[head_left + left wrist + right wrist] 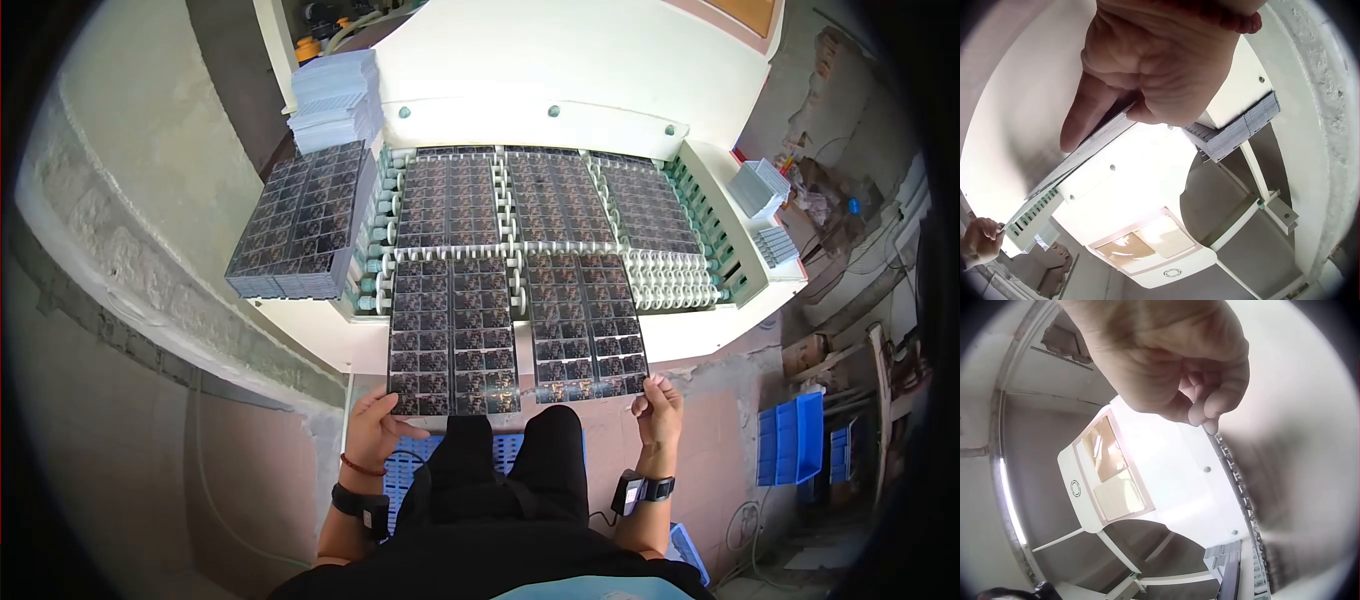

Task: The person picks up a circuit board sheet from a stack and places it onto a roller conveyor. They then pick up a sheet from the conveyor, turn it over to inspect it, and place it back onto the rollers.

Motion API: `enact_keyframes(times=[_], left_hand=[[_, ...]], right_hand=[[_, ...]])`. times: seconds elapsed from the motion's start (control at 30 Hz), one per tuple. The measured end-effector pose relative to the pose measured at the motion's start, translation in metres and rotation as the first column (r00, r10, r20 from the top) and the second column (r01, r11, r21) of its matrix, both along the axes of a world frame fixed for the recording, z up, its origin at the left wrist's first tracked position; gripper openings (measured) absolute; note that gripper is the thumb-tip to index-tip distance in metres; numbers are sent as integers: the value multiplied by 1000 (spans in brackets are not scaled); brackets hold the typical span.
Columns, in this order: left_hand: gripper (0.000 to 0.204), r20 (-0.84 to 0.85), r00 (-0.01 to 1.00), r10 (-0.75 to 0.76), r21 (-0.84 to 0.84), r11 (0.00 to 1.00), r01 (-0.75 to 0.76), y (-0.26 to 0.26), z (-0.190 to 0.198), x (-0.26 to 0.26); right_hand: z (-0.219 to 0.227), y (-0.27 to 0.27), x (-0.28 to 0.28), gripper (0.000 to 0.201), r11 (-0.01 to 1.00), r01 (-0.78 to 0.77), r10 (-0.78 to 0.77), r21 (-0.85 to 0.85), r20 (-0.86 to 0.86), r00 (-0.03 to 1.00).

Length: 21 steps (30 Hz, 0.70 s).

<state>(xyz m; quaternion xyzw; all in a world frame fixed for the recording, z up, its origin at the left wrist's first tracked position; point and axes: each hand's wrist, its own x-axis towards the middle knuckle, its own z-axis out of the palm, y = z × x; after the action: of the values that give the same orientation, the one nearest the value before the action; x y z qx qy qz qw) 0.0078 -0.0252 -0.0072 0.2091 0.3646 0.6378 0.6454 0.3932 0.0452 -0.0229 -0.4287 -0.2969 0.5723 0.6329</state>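
Two dark circuit board panels, each patterned with rows of small rectangles, extend side by side from the roller conveyor's front edge toward my body. At the left panel's (452,335) near outer corner, my left hand (375,428) pinches the edge, thumb above and fingers beneath. The left wrist view shows the panel edge-on by the fingers (1085,109). My right hand (658,408) pinches the near outer corner of the right panel (587,325) between thumb and curled fingers. Their far ends lie on the white rollers (665,282).
More panels (555,200) lie across the rollers behind. A tall stack of panels (300,220) stands at the left, with grey-blue racks (335,100) behind it. The white machine housing (560,60) rises at the back. Blue crates (790,440) are on the right.
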Motion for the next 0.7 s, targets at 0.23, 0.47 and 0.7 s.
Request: enact_keyframes(times=[0.23, 0.47, 0.7], left_hand=[[33, 12, 1000, 0, 30, 1000, -1, 13, 2, -3], [32, 38, 999, 23, 38, 999, -24, 26, -9, -12], [30, 112, 993, 34, 45, 998, -39, 27, -11, -4]], right_hand=[[5, 12, -1, 6, 1000, 4, -4, -12, -1, 1000], [-3, 24, -10, 9, 1000, -3, 3, 3, -40, 999], [-2, 26, -8, 14, 1000, 11, -9, 23, -63, 998]])
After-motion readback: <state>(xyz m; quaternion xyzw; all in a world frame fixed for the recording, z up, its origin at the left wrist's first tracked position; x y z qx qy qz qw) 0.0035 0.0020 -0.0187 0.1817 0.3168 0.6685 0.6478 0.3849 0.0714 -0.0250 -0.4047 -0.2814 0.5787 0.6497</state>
